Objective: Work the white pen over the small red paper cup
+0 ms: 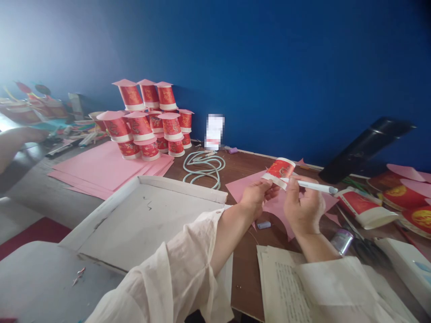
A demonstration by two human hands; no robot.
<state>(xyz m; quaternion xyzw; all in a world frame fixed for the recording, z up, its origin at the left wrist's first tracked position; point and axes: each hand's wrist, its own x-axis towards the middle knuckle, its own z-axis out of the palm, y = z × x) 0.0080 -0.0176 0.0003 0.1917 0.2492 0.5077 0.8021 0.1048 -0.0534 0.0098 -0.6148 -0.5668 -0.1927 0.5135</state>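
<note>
My left hand [257, 196] is closed on the white-rimmed end of a red paper cup [282, 168], which it holds tilted above the table. A white marker [318, 185] lies in the grip of my right hand [304, 208], its tip end against or close beside the cup's lower edge; I cannot tell whether it touches. Beneath both hands are cut pieces of pink paper [240, 181]. A small pale cap [264, 225] rests on the brown table [245, 260] below them.
Stacked red cups with pink paper tops [138, 125] stand left of a coiled cable [204, 168]. Pink sheets [101, 168] and a shallow white box [148, 220] lie left. To the right are a black bottle [360, 148], scissors [368, 249] and printed pages [281, 278]. Another person's arm [16, 143] shows far left.
</note>
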